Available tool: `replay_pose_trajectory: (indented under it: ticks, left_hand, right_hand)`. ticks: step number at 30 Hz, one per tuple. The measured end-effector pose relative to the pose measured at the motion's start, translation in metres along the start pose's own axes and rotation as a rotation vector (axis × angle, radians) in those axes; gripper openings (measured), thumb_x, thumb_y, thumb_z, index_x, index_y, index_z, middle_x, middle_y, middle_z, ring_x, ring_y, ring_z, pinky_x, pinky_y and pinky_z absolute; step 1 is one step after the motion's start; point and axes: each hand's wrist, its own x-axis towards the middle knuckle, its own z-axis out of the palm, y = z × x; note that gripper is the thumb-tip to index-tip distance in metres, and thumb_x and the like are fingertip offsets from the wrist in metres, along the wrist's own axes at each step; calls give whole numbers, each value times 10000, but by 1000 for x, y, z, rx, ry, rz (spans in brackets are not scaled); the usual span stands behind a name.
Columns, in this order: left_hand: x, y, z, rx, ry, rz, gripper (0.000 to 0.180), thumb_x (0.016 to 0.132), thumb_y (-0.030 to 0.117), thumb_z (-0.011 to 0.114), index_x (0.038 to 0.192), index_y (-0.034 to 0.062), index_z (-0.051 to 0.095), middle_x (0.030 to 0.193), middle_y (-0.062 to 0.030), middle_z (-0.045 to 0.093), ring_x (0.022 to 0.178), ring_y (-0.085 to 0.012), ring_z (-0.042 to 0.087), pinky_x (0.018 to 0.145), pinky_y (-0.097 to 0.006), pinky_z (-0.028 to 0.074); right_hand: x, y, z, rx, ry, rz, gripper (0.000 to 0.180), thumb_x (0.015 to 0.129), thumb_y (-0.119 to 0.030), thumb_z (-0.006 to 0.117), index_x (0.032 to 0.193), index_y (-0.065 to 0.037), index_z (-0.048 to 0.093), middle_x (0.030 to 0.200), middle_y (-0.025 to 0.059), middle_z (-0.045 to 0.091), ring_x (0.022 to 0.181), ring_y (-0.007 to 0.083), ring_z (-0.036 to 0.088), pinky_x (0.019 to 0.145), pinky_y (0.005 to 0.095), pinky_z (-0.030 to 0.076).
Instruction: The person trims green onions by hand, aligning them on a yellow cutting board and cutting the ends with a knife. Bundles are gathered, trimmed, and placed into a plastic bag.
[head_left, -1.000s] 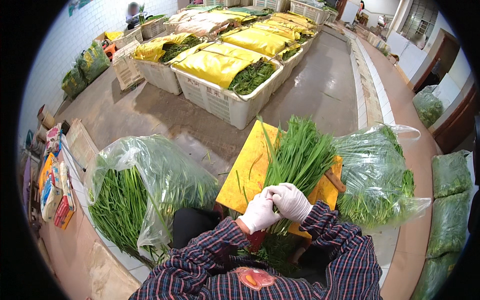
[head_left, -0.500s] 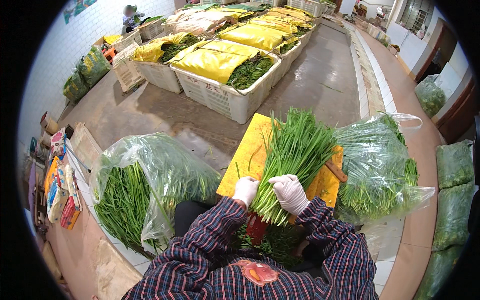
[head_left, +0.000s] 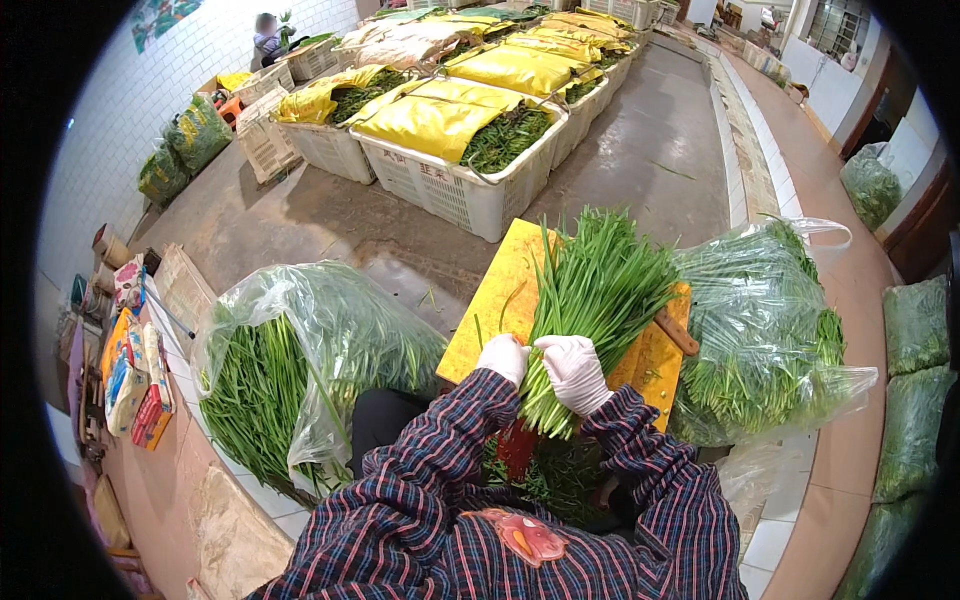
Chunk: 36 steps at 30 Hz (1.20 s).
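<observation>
A thick bunch of garlic chives (head_left: pixel 608 270) lies aslant on a yellow board (head_left: pixel 492 300), its pale stem ends toward me and its leaves pointing away. My right hand (head_left: pixel 574 374), in a white glove, is closed over the stems from the right. Close by, at the bunch's left edge, my gloved left hand (head_left: pixel 504 358) has its fingers pressed together, almost meeting the right fingertips. What the left fingers pinch is too small to make out. A knife's wooden handle (head_left: pixel 677 332) sticks out from under the leaves on the board's right side.
Clear plastic bags of chives stand left (head_left: pixel 330 330) and right (head_left: pixel 765 330) of the board. Ahead are white crates (head_left: pixel 430 192) of greens under yellow covers. Filled bags (head_left: pixel 915 420) line the far right. Another person (head_left: pixel 268 42) sits at the back left. Cut leaves lie below the board.
My hands have drawn closer together at the upper stems, the left moving slightly right and up. The bunch's stem ends have shifted a little to the right. The whole view has tilted slightly.
</observation>
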Motion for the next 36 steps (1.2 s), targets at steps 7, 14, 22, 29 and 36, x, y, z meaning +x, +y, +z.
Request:
replay_pose_trajectory:
  ticks: [7, 14, 22, 29, 36]
  left_hand:
    - [-17, 14, -6, -82, 102, -41, 329, 829, 312, 614, 926, -1, 648, 944, -214, 648, 949, -339, 612, 839, -407, 477]
    - [-4, 6, 2, -9, 95, -38, 340, 850, 324, 587, 966, 5, 617, 978, -213, 642, 982, -342, 597, 857, -410, 465]
    - [0, 5, 6, 18, 51, -66, 339, 811, 332, 631, 890, 7, 679, 920, -205, 659, 925, -329, 630, 827, -394, 488]
    - [-7, 13, 3, -36, 77, -68, 340, 790, 276, 677, 951, -14, 601, 930, -211, 650, 930, -342, 621, 815, -398, 489]
    - [-8, 14, -3, -46, 80, 31, 258, 785, 223, 674, 925, 20, 596, 925, -196, 646, 924, -335, 615, 827, -388, 479]
  right_hand:
    - [-3, 0, -2, 40, 11, 37, 147, 786, -70, 590, 930, -77, 561, 995, 52, 620, 918, 253, 573, 851, 395, 389]
    - [-4, 1, 2, 40, 17, 63, 164, 781, -62, 590, 941, -79, 560, 995, 50, 618, 924, 253, 574, 860, 397, 385]
    - [-9, 0, 0, 2, 65, 30, 147, 808, -101, 567, 952, -72, 564, 998, 41, 599, 918, 234, 568, 861, 380, 389]
    - [-16, 3, 2, -70, 52, 31, 140, 820, -111, 554, 955, -76, 561, 1040, 32, 588, 946, 218, 557, 876, 377, 382]
    - [-16, 1, -1, -30, 64, 46, 143, 826, -114, 552, 963, -75, 562, 1039, 28, 588, 947, 219, 554, 878, 378, 382]
